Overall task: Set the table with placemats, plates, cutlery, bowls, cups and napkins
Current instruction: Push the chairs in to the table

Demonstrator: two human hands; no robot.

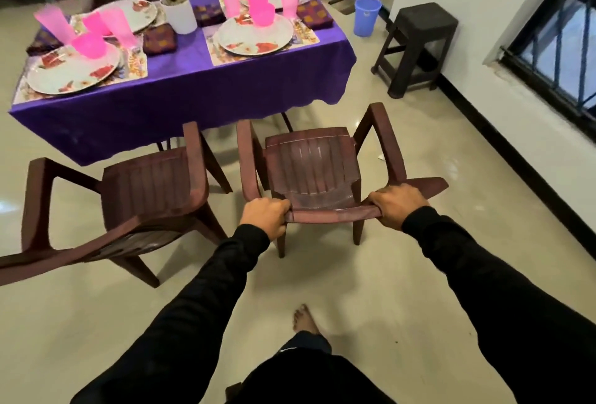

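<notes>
Four plates (pixel 73 70), four chairs (pixel 314 171)

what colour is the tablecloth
Purple, plain tablecloth, seen in the head view.

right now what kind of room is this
Most likely a home dining area: a table in a purple cloth set with plates, brown plastic chairs drawn up to it, tiled floor.

Shiny cloth, plastic chairs

The purple tablecloth (pixel 193 87) looks smooth and shiny. The brown chair (pixel 312 161) is ridged plastic. The pink cups (pixel 258 5) are see-through plastic. The floor (pixel 371 290) is glossy.
</notes>
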